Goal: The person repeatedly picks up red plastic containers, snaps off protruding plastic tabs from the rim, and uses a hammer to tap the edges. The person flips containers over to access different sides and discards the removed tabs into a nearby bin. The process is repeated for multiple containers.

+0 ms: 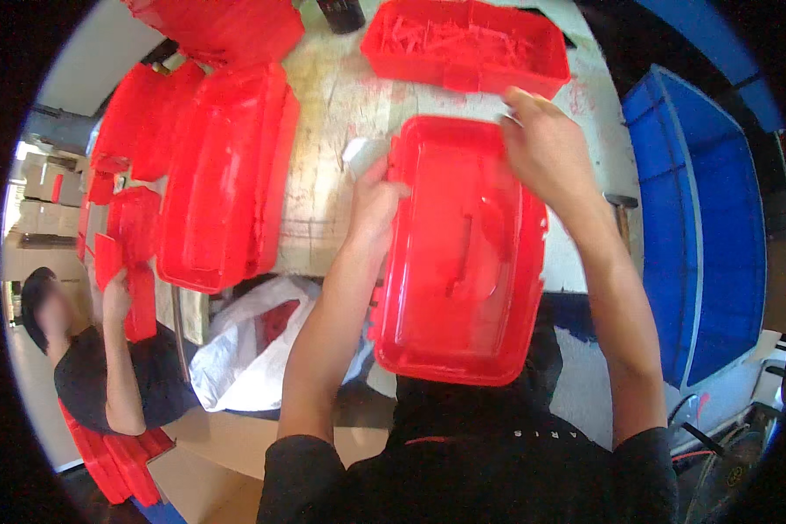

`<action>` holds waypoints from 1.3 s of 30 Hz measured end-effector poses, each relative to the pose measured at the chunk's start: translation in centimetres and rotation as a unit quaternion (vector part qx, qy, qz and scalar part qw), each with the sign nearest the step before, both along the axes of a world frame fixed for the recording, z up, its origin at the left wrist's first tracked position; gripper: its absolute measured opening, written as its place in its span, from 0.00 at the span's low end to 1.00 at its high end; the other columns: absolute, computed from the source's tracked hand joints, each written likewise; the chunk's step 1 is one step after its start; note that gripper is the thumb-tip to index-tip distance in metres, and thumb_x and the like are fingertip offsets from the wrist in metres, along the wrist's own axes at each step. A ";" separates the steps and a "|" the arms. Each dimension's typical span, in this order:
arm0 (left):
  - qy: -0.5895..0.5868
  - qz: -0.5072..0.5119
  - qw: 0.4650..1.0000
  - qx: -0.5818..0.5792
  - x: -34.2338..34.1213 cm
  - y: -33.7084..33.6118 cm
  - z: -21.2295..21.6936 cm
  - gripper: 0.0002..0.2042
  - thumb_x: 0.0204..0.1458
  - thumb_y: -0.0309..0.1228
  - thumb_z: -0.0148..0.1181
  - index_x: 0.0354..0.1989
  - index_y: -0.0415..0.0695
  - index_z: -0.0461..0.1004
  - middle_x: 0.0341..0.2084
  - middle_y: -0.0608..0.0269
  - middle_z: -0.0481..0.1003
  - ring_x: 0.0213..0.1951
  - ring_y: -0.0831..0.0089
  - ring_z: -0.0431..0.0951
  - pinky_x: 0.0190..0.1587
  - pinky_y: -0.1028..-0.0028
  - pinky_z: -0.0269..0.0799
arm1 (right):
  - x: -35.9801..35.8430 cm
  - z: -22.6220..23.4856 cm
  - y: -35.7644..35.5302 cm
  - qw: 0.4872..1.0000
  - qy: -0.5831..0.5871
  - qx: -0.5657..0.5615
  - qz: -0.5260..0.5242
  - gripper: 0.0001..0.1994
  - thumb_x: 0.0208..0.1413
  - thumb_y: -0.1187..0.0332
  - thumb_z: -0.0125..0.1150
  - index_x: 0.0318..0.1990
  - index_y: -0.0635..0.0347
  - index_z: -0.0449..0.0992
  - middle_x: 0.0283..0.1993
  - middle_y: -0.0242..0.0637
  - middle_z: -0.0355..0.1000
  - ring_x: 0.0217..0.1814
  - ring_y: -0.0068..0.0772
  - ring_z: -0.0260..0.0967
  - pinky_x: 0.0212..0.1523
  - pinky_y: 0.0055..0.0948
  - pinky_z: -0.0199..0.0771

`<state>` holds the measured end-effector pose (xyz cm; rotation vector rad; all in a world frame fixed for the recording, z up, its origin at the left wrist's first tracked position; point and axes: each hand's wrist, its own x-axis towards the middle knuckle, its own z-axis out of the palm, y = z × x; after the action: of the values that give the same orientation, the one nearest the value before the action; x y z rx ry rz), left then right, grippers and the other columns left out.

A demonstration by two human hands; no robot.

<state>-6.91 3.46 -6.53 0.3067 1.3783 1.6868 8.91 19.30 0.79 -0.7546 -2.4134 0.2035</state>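
Observation:
A red plastic box lid [445,332] with a raised rim and small notches along its sides lies tilted in front of me, its near end over my lap. My left hand [374,205] is closed on its left edge, thumb over the rim. A small whitish-grey piece [367,155] shows beside those fingers; whether they touch it I cannot tell. Above the lid's far right corner is my right hand [546,144], blurred, its fingers curled into a pinch. What they hold, if anything, is too small to make out. Just beyond stands a red bin [463,79] of small red parts.
Stacked red trays [214,175] stand on the table's left side, with more red plastic [227,31] behind. A blue crate [699,244] is at the right. A white plastic bag [244,367] hangs near my left arm. A co-worker [122,375] handles red pieces at the far left.

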 end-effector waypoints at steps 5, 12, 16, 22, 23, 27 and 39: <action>-0.198 0.070 0.973 0.096 -0.3 1.1 -1.6 0.16 0.62 0.29 0.53 0.57 0.39 0.71 0.52 0.57 0.76 0.53 0.65 0.76 0.58 0.64 0.71 | -8.2 -6.0 -3.8 0.980 -0.042 -0.121 0.151 0.17 0.56 0.74 0.54 0.53 0.67 0.68 0.50 0.61 0.73 0.48 0.61 0.75 0.49 0.51 0.77; 0.200 0.072 0.974 0.072 -0.7 -0.1 -2.9 0.24 0.57 0.28 0.62 0.61 0.33 0.66 0.55 0.53 0.74 0.55 0.68 0.74 0.58 0.68 0.69 | 2.4 -3.4 -5.7 0.951 -0.159 -0.156 0.214 0.12 0.58 0.69 0.59 0.47 0.63 0.77 0.50 0.49 0.76 0.53 0.49 0.75 0.52 0.45 0.78; 0.591 0.121 0.797 -0.005 -2.6 1.2 -2.2 0.27 0.53 0.25 0.62 0.64 0.35 0.65 0.62 0.46 0.67 0.60 0.51 0.69 0.66 0.60 0.60 | 9.6 -2.5 -13.9 0.863 -0.189 -0.269 0.383 0.16 0.54 0.62 0.67 0.48 0.57 0.76 0.46 0.40 0.74 0.48 0.43 0.76 0.48 0.42 0.77; 0.666 -0.123 0.730 -0.098 -5.7 5.5 0.4 0.27 0.58 0.37 0.57 0.64 0.38 0.66 0.60 0.45 0.69 0.60 0.46 0.70 0.62 0.57 0.66 | 13.3 -4.0 -15.7 0.935 -0.179 -0.077 0.298 0.16 0.50 0.56 0.69 0.44 0.51 0.77 0.37 0.30 0.75 0.43 0.31 0.75 0.47 0.34 0.74; 0.664 -0.142 0.719 -0.149 -6.0 5.9 0.9 0.26 0.58 0.38 0.56 0.64 0.39 0.66 0.59 0.44 0.69 0.59 0.46 0.70 0.61 0.56 0.67 | 13.6 -4.1 -15.2 0.938 -0.171 -0.058 0.294 0.16 0.49 0.57 0.69 0.43 0.51 0.77 0.37 0.30 0.75 0.43 0.31 0.75 0.48 0.34 0.74; 0.684 -0.164 0.618 -0.351 -7.2 5.2 2.9 0.25 0.57 0.41 0.56 0.60 0.39 0.68 0.52 0.39 0.74 0.56 0.47 0.74 0.56 0.53 0.70 | 15.7 -3.8 -11.0 0.947 -0.159 -0.003 0.280 0.15 0.48 0.61 0.70 0.42 0.52 0.76 0.43 0.33 0.76 0.46 0.33 0.75 0.52 0.37 0.74; 0.387 -0.232 0.842 -0.295 -7.5 -5.6 0.8 0.16 0.61 0.32 0.53 0.53 0.36 0.72 0.30 0.54 0.80 0.20 0.70 0.78 0.22 0.67 0.75 | 17.7 -6.0 -5.9 0.946 0.054 -0.313 -0.071 0.13 0.56 0.76 0.61 0.50 0.64 0.74 0.56 0.52 0.70 0.53 0.46 0.74 0.49 0.35 0.77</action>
<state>-14.36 -2.12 -5.77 0.9388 2.1087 0.6633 26.64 13.43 -5.25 -1.1509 -2.1779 0.9565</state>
